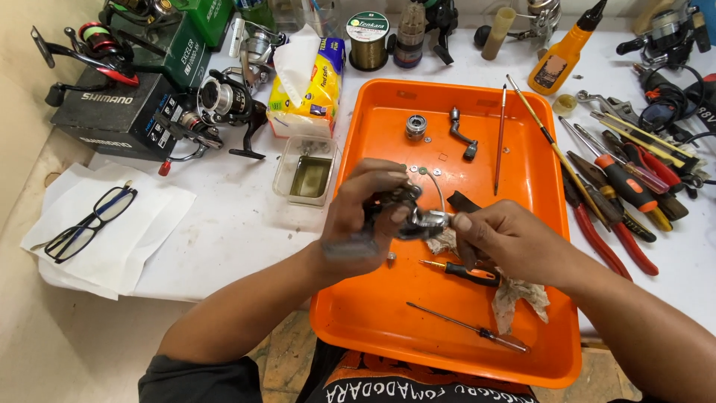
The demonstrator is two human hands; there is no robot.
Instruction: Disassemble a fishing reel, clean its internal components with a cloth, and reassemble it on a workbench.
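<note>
Over the shallow orange plastic tray [388,313], the left hand [362,220] gripped the dark metal body of a fishing reel [406,213], its fingers [388,175] curled tightly around the top of it. The right hand [507,242] met the reel from the other side, its fingers [464,222] pinched on the silvery end of the part, with a stained rag [522,295] bunched under the palm. The reel was held above the middle of the tray, touching neither the tray floor nor the table [231,216].

Inside the tray, a small orange-handled screwdriver [462,272] lay just below the hands, and a thin long screwdriver with a clear handle [470,328] lay nearer the front edge. Toward the far side sat a round silver spool [416,126], a bent crank handle [462,134], a few small washers [425,172] and a slim red-shafted brush [500,142].

Left of the tray stood a small clear plastic tub of yellowish liquid [309,175], a yellow tissue packet [309,86] and a complete spinning reel [224,104]. Black-framed spectacles [89,224] rested on white paper sheets [112,246]. To the right lay red-handled pliers [611,239], several screwdrivers [626,183] and an orange squeeze bottle [563,56].
</note>
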